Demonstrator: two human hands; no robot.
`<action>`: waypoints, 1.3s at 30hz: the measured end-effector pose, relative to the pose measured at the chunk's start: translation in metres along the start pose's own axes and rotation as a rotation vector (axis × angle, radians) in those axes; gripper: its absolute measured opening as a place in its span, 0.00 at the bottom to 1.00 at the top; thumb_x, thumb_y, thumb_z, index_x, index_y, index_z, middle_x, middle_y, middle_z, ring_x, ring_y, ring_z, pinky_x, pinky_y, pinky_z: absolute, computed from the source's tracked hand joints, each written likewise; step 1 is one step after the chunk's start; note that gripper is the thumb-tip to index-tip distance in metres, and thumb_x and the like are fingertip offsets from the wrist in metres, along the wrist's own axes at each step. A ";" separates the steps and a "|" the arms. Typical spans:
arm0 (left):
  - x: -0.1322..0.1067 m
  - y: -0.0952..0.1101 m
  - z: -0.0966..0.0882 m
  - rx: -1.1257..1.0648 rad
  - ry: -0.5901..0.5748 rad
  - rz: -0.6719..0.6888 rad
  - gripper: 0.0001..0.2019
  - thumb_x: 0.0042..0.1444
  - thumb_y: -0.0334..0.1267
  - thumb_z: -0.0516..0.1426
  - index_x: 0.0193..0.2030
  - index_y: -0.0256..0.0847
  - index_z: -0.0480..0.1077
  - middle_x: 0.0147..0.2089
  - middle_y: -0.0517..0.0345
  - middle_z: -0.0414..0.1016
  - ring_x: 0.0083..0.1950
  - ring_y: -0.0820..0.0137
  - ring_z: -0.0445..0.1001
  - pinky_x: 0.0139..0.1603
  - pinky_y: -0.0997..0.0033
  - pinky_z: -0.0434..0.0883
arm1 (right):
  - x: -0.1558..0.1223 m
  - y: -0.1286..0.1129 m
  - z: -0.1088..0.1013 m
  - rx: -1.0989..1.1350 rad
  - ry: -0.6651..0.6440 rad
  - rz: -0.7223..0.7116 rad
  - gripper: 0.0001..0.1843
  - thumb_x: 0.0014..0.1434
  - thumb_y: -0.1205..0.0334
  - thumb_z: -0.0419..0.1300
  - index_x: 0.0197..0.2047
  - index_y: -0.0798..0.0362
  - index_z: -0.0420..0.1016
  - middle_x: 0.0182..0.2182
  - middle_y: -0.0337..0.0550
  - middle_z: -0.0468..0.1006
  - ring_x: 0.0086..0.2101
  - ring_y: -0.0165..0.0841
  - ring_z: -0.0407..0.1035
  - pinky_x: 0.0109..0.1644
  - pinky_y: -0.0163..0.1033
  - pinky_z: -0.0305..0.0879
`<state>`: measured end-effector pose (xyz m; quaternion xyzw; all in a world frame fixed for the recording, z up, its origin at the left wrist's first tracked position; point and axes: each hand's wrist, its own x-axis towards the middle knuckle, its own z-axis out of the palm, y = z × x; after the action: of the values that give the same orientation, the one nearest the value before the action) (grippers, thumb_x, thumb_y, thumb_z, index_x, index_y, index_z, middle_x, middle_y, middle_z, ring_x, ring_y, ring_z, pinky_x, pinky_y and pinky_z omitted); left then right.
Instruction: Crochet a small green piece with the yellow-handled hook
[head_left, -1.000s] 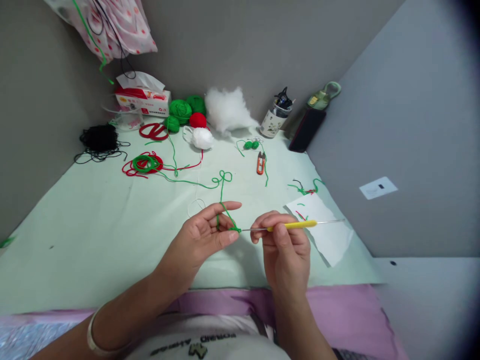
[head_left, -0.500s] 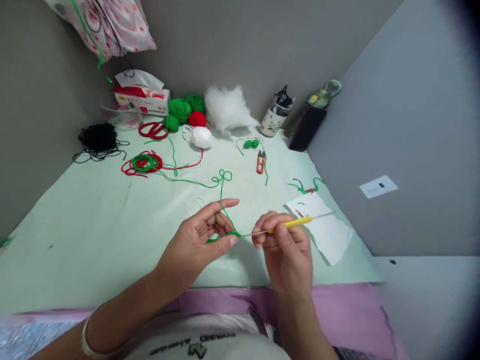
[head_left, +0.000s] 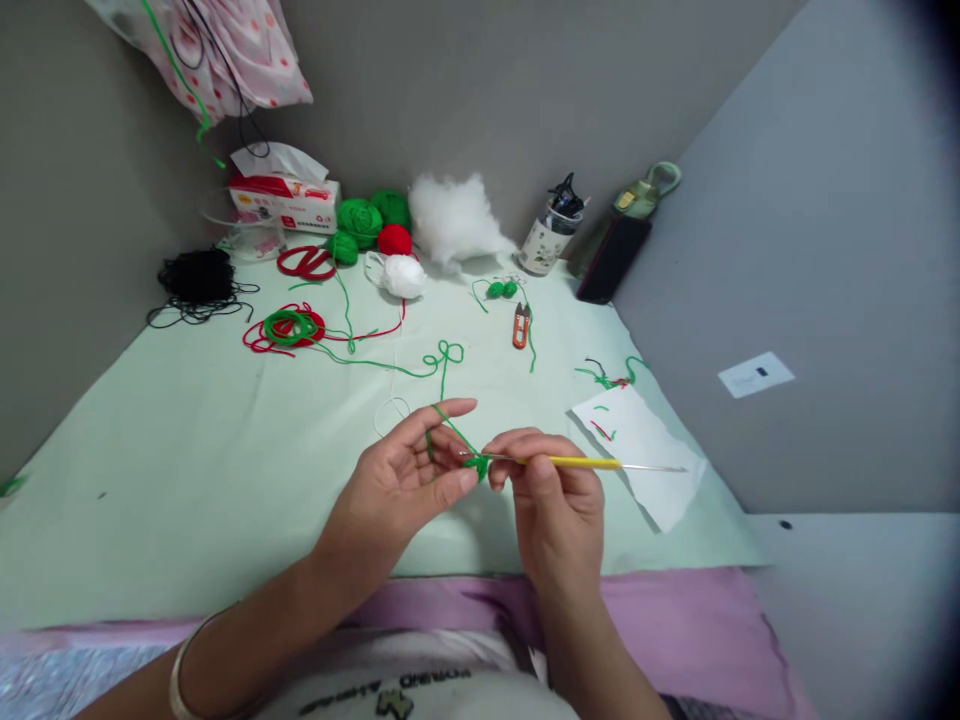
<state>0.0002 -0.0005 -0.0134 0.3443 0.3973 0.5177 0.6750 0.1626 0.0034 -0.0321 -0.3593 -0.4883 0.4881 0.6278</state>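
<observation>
My left hand (head_left: 409, 475) pinches a small green crochet piece (head_left: 477, 464) between thumb and fingers, and the green yarn (head_left: 444, 375) runs over its raised forefinger and back across the table. My right hand (head_left: 546, 490) grips a yellow-handled crochet hook (head_left: 581, 462) that lies nearly level, its metal tip at the green piece. Both hands touch at the fingertips above the front of the pale green table cover (head_left: 187, 460).
At the back stand green and red yarn balls (head_left: 367, 222), white stuffing (head_left: 454, 215), a tissue box (head_left: 285, 198), a cup of tools (head_left: 551, 235) and a bottle (head_left: 645, 192). Orange snips (head_left: 520, 325), red-green yarn coils (head_left: 289, 327), black yarn (head_left: 196, 280) and white paper (head_left: 645, 450) lie around.
My right hand has moved left until it meets my left fingertips. The hook has levelled out and its tip has pushed into the green piece.
</observation>
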 end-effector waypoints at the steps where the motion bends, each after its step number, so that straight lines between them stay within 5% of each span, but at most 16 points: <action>1: 0.000 0.001 0.000 0.008 -0.003 0.003 0.23 0.56 0.33 0.72 0.58 0.47 0.80 0.38 0.61 0.75 0.44 0.69 0.75 0.50 0.69 0.75 | 0.001 -0.001 0.000 0.020 0.011 0.017 0.11 0.69 0.52 0.66 0.39 0.47 0.86 0.36 0.43 0.86 0.28 0.30 0.73 0.35 0.39 0.73; 7: 0.000 0.002 0.000 0.040 0.013 0.014 0.18 0.57 0.35 0.71 0.55 0.45 0.82 0.38 0.59 0.75 0.43 0.67 0.74 0.48 0.68 0.74 | 0.003 -0.003 0.000 0.110 -0.005 0.049 0.10 0.71 0.53 0.65 0.39 0.47 0.84 0.34 0.41 0.86 0.27 0.29 0.74 0.33 0.36 0.73; 12: -0.001 0.005 -0.001 0.060 0.016 0.014 0.17 0.58 0.35 0.70 0.54 0.45 0.82 0.37 0.60 0.74 0.42 0.67 0.73 0.48 0.68 0.73 | -0.003 -0.005 -0.004 -0.044 -0.037 -0.046 0.11 0.74 0.57 0.60 0.42 0.48 0.83 0.37 0.43 0.87 0.32 0.32 0.77 0.37 0.40 0.74; 22: -0.002 -0.001 0.000 0.194 0.089 0.095 0.19 0.56 0.31 0.69 0.54 0.47 0.82 0.35 0.64 0.75 0.40 0.71 0.74 0.48 0.72 0.73 | -0.010 -0.008 -0.009 -0.609 -0.191 -0.554 0.13 0.75 0.66 0.55 0.54 0.47 0.79 0.41 0.47 0.86 0.42 0.40 0.82 0.42 0.47 0.80; 26: -0.001 -0.003 0.002 0.120 0.080 0.062 0.22 0.54 0.30 0.70 0.56 0.47 0.81 0.36 0.65 0.76 0.35 0.75 0.70 0.41 0.76 0.72 | -0.014 0.000 -0.008 -0.890 -0.195 -0.694 0.17 0.72 0.69 0.60 0.59 0.43 0.79 0.45 0.46 0.85 0.44 0.38 0.82 0.43 0.43 0.83; 29: 0.002 -0.002 0.001 -0.146 -0.034 -0.170 0.22 0.55 0.35 0.71 0.58 0.43 0.81 0.28 0.68 0.68 0.25 0.80 0.60 0.29 0.78 0.67 | -0.016 0.005 -0.006 -0.894 -0.139 -0.680 0.23 0.68 0.71 0.64 0.61 0.38 0.78 0.46 0.44 0.84 0.47 0.39 0.82 0.46 0.44 0.84; 32: 0.006 0.000 -0.003 -0.302 -0.063 -0.270 0.19 0.55 0.36 0.72 0.55 0.39 0.83 0.24 0.72 0.60 0.22 0.83 0.49 0.25 0.80 0.64 | -0.010 0.003 -0.004 -0.645 -0.095 -0.545 0.15 0.72 0.69 0.59 0.55 0.44 0.82 0.43 0.45 0.84 0.41 0.38 0.80 0.42 0.45 0.82; 36: 0.006 0.003 -0.003 -0.202 -0.060 -0.131 0.18 0.56 0.35 0.72 0.53 0.42 0.83 0.29 0.68 0.69 0.22 0.83 0.57 0.27 0.78 0.70 | 0.002 -0.003 0.003 -0.239 -0.035 -0.281 0.12 0.74 0.64 0.58 0.46 0.46 0.84 0.37 0.43 0.83 0.34 0.33 0.76 0.34 0.40 0.77; 39: 0.004 0.003 0.000 -0.071 -0.049 -0.054 0.16 0.57 0.35 0.72 0.53 0.44 0.84 0.32 0.64 0.75 0.28 0.78 0.72 0.30 0.77 0.72 | 0.003 -0.002 0.007 -0.227 -0.069 -0.280 0.12 0.73 0.65 0.59 0.47 0.45 0.85 0.40 0.44 0.85 0.39 0.35 0.79 0.37 0.39 0.78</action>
<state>-0.0002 0.0043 -0.0119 0.3217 0.3712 0.5047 0.7099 0.1564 0.0059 -0.0276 -0.3395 -0.6067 0.3498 0.6279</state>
